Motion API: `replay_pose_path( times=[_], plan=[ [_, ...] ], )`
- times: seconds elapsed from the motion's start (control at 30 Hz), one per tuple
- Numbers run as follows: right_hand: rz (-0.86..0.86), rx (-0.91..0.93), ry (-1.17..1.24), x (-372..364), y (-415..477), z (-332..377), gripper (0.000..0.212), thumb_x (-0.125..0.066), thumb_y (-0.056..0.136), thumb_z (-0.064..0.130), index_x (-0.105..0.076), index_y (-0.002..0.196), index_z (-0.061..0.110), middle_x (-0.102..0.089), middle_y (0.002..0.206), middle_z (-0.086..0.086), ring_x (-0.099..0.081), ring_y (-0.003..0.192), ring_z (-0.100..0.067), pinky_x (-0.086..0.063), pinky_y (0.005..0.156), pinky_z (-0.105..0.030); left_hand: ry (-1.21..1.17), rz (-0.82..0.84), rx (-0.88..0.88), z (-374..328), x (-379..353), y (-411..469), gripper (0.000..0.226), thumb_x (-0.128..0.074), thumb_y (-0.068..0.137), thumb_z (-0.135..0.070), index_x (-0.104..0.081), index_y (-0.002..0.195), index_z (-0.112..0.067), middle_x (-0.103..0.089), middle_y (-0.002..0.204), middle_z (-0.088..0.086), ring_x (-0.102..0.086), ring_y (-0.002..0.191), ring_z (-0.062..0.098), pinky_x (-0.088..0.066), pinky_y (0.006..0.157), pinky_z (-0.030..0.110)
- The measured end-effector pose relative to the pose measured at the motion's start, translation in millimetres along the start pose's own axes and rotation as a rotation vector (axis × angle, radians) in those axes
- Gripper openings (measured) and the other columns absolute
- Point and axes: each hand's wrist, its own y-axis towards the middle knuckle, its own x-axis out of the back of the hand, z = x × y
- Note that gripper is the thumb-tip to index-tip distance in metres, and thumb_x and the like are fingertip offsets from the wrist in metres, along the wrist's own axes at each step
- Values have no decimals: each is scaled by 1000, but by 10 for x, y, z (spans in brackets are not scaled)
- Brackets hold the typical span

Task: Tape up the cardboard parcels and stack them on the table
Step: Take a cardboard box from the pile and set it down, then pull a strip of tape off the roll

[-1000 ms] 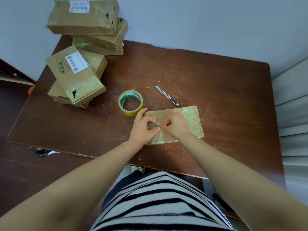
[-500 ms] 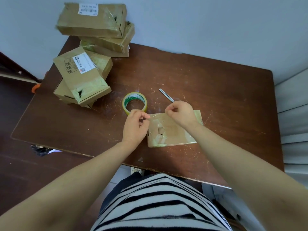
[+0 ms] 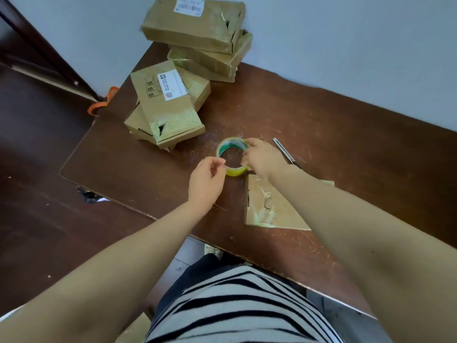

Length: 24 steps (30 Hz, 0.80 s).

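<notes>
Taping is looking only partly done, judging from how things are lying. Right hand (image 3: 262, 158) is curling its fingers round the far right side of the yellowish, green-cored tape roll (image 3: 232, 157), which is lying flat on the scratched dark brown wooden table (image 3: 346, 144). Left hand (image 3: 206, 180) is hovering at the tape roll's near left rim, thumb and forefinger pinched together and the other fingers loosely curled. Whether that pinch is holding a loose end of tape is too fine to tell.

Neither hand is touching the flat brown cardboard parcel (image 3: 269, 211), which is lying near the table's front edge, just beside the tape roll and partly hidden under the right forearm. Its top is showing wrinkled strips of tape and an open tear, so it is probably still waiting for a proper seal.

Several taped brown cardboard parcels (image 3: 170, 107) are already sitting in two loose piles at the far left corner, one pile against the wall, the nearer one topped by a tilted, labelled box. Sealing the flat parcel and adding it to a pile is what seems to be remaining. Beyond the right hand, a slim silver-and-black utility knife (image 3: 286, 153) is lying untouched.
</notes>
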Motion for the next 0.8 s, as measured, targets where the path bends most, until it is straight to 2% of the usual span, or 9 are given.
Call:
replay_pose_path(
  times=[0.13,0.23,0.3,0.37,0.43,0.5,0.63,0.7,0.8],
  plan=[
    [-72,-46,227,135,-16,-44,31,-58,91,15,-63,122,17,-49,137,-12,-38,133,-24,-32,106,-31,-169,-53,184,-104,13,60,19,-49,90,-7,-58,101,-20,-60,88,2,-55,76,16,-53,79,41],
    [-214,-143,757,255,-181,-86,24,-60,90,3,-65,114,2,-62,105,-11,-62,94,-12,-40,88,-22,-428,-66,356,-345,-12,117,20,-45,93,-6,-55,109,-12,-59,84,3,-52,64,10,-50,54,23],
    [-222,-175,1044,324,-379,-92,25,-60,88,-4,-62,113,-6,-63,99,-8,-61,71,4,-46,78,-10,-608,38,433,-554,-29,145,17,-46,94,-13,-58,106,-10,-62,82,3,-55,67,11,-50,55,21],
    [-227,-163,1107,367,-545,-80,26,-60,87,-7,-61,113,-9,-65,95,-7,-61,66,8,-46,72,-7,-744,198,457,-727,-52,152,18,-46,93,-17,-61,99,-10,-66,84,4,-59,74,14,-52,67,25],
    [-240,-157,1152,374,-673,-64,27,-62,85,-8,-63,111,-8,-66,94,-7,-62,68,7,-47,74,-8,-869,284,484,-856,-85,163,20,-45,93,-15,-60,104,-8,-65,92,8,-61,81,18,-52,74,30],
    [-249,-181,1172,359,-774,-55,28,-63,83,-9,-65,111,-7,-66,96,-7,-62,71,3,-49,79,-12,-935,292,517,-956,-114,170,21,-45,93,-14,-57,109,-6,-64,93,9,-61,80,18,-52,70,30],
    [-281,-263,1294,373,-904,-63,22,-60,82,-10,-69,97,3,-67,87,-4,-60,79,-10,-49,86,-25,-865,339,436,-1055,-167,84,14,-47,90,-5,-60,85,-11,-65,80,6,-60,74,16,-52,65,27],
    [-337,-255,1404,415,-931,-67,20,-59,83,-6,-66,93,11,-67,86,-3,-61,78,-10,-49,81,-21,-783,359,336,-1042,-184,12,19,-51,85,3,-63,81,-11,-66,77,5,-59,72,15,-52,64,24],
    [-364,-192,1357,415,-982,-49,18,-68,81,-6,-62,85,11,-67,83,-6,-63,72,-9,-52,74,-20,-786,351,305,-1022,-185,-40,19,-52,86,3,-63,78,-11,-64,77,7,-58,70,15,-48,66,26]
  ],
)
